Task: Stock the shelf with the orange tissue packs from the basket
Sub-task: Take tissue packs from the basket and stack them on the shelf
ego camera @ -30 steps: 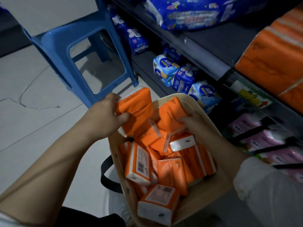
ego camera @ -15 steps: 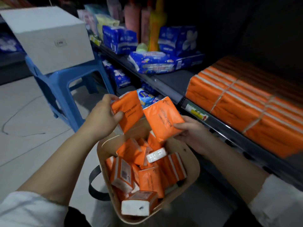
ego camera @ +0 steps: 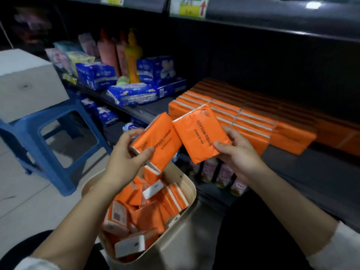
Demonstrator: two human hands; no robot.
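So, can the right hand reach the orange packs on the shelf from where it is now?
Probably yes. The right hand, holding a tissue pack, is just in front of the shelved orange packs, and nothing stands between them. Open shelf space also lies in front of the stack.

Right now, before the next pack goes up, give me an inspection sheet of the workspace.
Surface: dark shelf, bare strip in front of the stock.
Job's things: beige basket still holds many orange tissue packs; orange packs already shelved in rows.
Clutter: blue packs and bottles further left on the shelf.
Grips: left hand holds one pack; right hand holds another, both above the basket.
Cables: nothing seen.
Surroundings: blue stool carrying a white box; tiled floor.
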